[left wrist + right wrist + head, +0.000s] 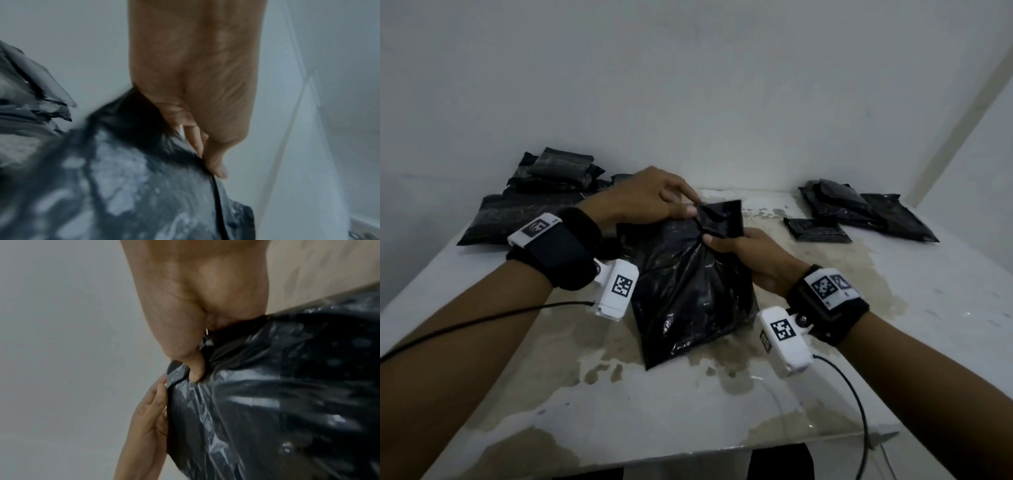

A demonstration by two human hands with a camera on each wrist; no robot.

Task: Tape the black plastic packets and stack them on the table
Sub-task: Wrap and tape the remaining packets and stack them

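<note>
The left hand (643, 198) pinches the folded top flap of a black packet (688, 291); the right hand (753, 255) grips its gathered neck just below. The packet lies mid-tabletop (619, 411). More packets are heaped at the far left corner (544, 192) and far right corner (859, 212).

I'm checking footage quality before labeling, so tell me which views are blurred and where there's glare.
Head view: dim but fairly sharp, with small glints on the black packet pinched by the left hand and right hand. Left wrist view: heavy motion blur, plastic smeared. Right wrist view: soft focus, streaky glare on the plastic.
</note>
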